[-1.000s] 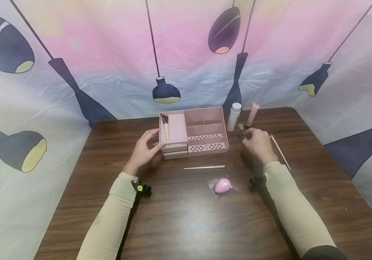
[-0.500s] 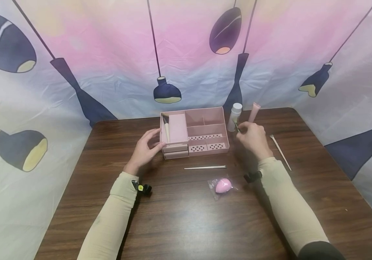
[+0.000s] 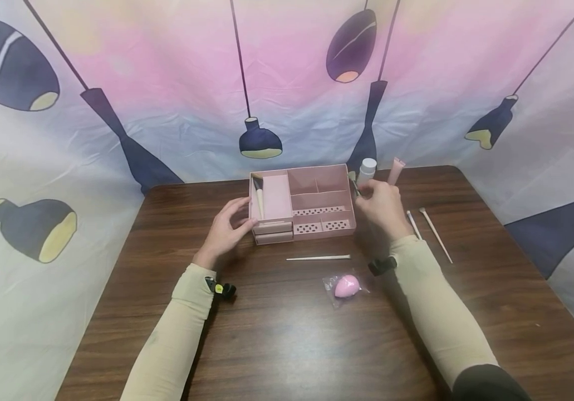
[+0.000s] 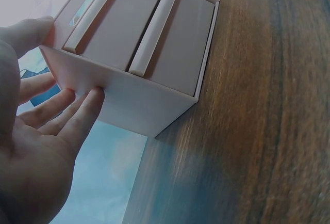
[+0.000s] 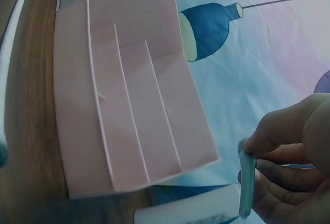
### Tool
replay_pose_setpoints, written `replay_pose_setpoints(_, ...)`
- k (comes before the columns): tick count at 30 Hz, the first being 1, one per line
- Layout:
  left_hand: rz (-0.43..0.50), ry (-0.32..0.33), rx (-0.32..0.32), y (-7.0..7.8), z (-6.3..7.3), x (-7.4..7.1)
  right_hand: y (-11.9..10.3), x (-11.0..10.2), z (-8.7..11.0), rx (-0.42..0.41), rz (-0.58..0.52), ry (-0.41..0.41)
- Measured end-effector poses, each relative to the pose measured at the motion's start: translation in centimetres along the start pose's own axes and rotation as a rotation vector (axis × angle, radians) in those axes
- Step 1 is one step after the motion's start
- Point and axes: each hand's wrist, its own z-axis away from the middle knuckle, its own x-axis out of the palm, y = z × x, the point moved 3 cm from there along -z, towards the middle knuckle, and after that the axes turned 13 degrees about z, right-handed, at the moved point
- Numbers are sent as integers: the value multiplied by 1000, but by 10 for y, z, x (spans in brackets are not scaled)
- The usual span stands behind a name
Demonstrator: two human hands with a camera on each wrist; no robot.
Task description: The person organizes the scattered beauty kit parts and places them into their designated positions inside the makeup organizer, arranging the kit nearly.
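Observation:
My right hand [image 3: 381, 205] pinches a makeup brush [image 3: 356, 186] between thumb and fingers, beside the right wall of a pink desk organizer [image 3: 269, 200]. In the right wrist view the pinched brush [image 5: 247, 182] shows as a short pale piece in front of the organizer's compartments. The fairly straight fingers of my left hand [image 3: 225, 228] touch the organizer's left side, with the thumb at its front edge, as the left wrist view shows. A dark-bristled brush [image 3: 259, 199] lies on the organizer's left top, above two small drawers [image 4: 165, 33].
Behind my right hand stand a white bottle [image 3: 368, 167] and a pink tube [image 3: 396, 170]. Two brushes, one pale [image 3: 437, 236] and one shorter in view [image 3: 413, 221], lie to the right. A slim brush [image 3: 318, 258] and a wrapped pink makeup sponge [image 3: 347, 286] lie in front.
My right hand has lifted the makeup brush and carried it left to the organizer's right side. A brush that was under the hand now shows. My left hand stays in place.

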Motion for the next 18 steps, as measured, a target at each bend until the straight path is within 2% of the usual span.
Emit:
replay_pose_setpoints(10, 4, -2, -30, -2, 1, 0, -25, 1, -7, -69, -49, 47)
replay_pose_setpoints(18, 6, 0, -17, -1, 0, 0, -45, 5, -11, -94, -80, 59)
